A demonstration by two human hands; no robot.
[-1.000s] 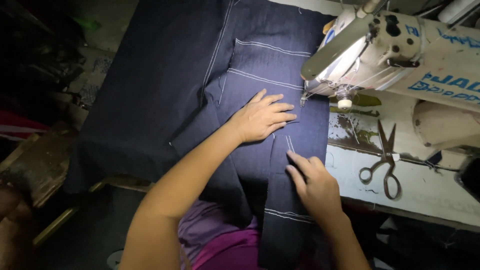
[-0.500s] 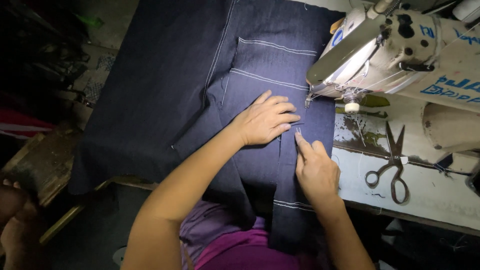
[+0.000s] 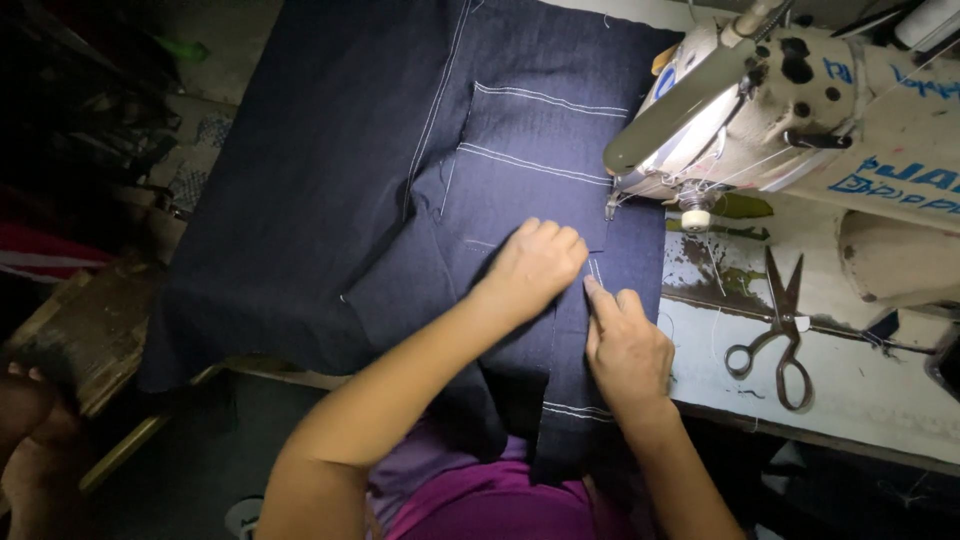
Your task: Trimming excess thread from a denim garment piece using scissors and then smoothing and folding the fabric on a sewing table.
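Note:
Dark blue denim fabric with pale stitch lines lies spread over the sewing table. My left hand presses flat on a narrow denim panel just in front of the needle area. My right hand rests on the panel's right edge, index finger pointing along a short white stitch line toward the presser foot. Neither hand grips anything; both only press on the cloth. The cream sewing machine stands at the upper right, its lamp lighting the fabric.
Metal scissors lie on the worn white tabletop to the right of my right hand. A wooden bench edge and another person's bare limb show in the dark at the lower left.
Both hands have slid with the denim panel toward the machine's needle. My left hand's fingers have curled closer together, and the right index finger now points nearer the presser foot.

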